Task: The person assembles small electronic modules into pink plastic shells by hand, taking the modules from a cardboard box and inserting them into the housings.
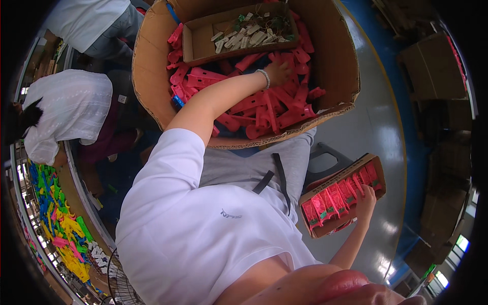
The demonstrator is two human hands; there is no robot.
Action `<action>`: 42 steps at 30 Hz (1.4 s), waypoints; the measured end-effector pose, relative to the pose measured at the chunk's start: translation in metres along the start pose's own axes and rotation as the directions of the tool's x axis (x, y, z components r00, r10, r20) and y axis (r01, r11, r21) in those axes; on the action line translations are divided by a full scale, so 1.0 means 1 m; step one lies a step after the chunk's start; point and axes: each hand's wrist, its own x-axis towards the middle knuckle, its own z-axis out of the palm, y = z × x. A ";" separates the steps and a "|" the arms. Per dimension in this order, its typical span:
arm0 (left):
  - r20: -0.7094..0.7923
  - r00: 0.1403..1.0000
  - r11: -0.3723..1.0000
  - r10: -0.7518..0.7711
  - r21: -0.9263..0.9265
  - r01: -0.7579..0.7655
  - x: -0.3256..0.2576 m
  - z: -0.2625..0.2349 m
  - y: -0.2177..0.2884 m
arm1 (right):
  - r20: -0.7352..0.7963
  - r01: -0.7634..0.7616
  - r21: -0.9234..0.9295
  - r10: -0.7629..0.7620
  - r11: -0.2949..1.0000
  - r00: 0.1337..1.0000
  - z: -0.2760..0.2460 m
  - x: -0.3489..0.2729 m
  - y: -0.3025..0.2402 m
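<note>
My left hand (278, 71) reaches into a big round-sided cardboard box (338, 61) on my lap and rests among a pile of red plastic parts (264, 109). Its fingers are buried in the pile, so its grip is hidden. A bead bracelet (265, 77) sits on that wrist. A shallow cardboard tray (203, 48) with pale small pieces lies on top of the pile at the far side. My right hand (366, 201) grips the edge of a small cardboard tray (378, 179) with a row of red parts (338, 198) packed in it, held out at my right side.
Two people in white shirts (71, 109) are at the left. A bench with heaps of coloured plastic parts (63, 226) runs along the lower left, with a fan grille (119, 284) near it. A grey stool (328, 157) stands by my leg. Cardboard boxes (432, 66) stand at the right.
</note>
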 end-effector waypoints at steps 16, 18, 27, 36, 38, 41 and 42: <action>-0.001 0.998 0.801 -0.056 -0.596 0.045 -0.068 -0.112 -0.035 | 0.097 0.727 0.126 -0.737 0.675 0.668 -0.002 0.391 -0.327; 0.051 0.995 0.820 -0.087 -0.564 0.100 -0.066 -0.086 -0.021 | 0.186 0.740 0.177 -0.761 0.649 0.622 0.057 0.442 -0.347; 0.097 0.975 0.641 -0.199 -0.739 0.205 -0.044 -0.038 0.012 | 0.238 0.548 -0.109 -0.513 0.829 0.824 0.210 0.483 -0.412; -0.068 0.938 0.517 -0.340 -0.847 0.126 -0.092 -0.172 -0.040 | -0.174 0.595 0.412 -0.581 0.690 0.795 0.154 0.475 -0.400; 0.031 0.880 0.213 -0.474 -0.966 0.148 -0.113 -0.189 -0.048 | -0.156 0.506 0.555 -0.514 0.661 0.843 0.129 0.455 -0.411; 0.116 0.768 -0.267 -0.630 -0.961 -0.074 -0.140 -0.222 -0.049 | -0.181 0.382 0.818 -0.438 0.430 0.880 0.097 0.437 -0.416; 0.071 0.739 -0.310 -0.670 -0.931 -0.192 -0.149 -0.219 -0.055 | -0.180 0.359 0.854 -0.434 0.376 0.883 0.087 0.429 -0.421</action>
